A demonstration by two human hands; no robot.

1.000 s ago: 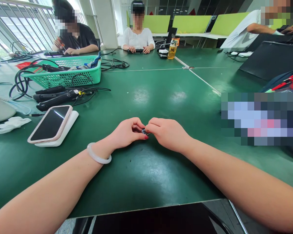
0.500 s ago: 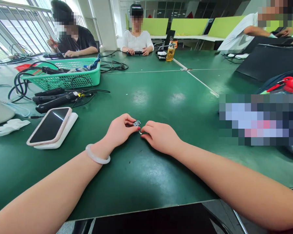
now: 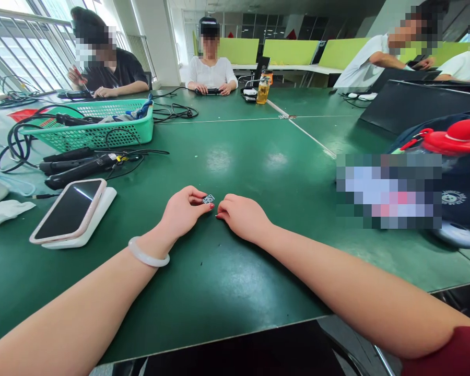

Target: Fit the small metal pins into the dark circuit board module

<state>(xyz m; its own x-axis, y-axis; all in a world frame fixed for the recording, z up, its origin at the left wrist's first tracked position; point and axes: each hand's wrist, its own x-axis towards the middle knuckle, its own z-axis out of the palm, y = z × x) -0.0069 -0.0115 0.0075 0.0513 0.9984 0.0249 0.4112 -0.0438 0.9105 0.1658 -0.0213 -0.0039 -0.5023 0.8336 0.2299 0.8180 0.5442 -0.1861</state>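
Observation:
Between the thumb and fingers of my left hand (image 3: 183, 211) is a small flat black-and-white patterned piece (image 3: 208, 199), held just above the green table (image 3: 227, 271). Its exact kind is too small to make out. My right hand (image 3: 245, 215) is close beside it on the right, thumb and fingers pinched together. A tiny light speck shows at its fingertips, but what it is cannot be told. The two hands are apart by a narrow gap. A pale bangle (image 3: 147, 253) circles my left wrist.
To the left, a phone (image 3: 70, 209) lies on a white box (image 3: 102, 214), near black handheld devices (image 3: 80, 169) and a green basket (image 3: 90, 136) with cables. On the right are a dark bag (image 3: 462, 177) and a mouse (image 3: 456, 235). Several people sit around the table; a bottle (image 3: 263, 90) stands farther back.
The view has shifted slightly right, so things appear farther left. My right fingertips have drawn a little away from the patterned piece and closed more; the small bright bit at them is now mostly hidden.

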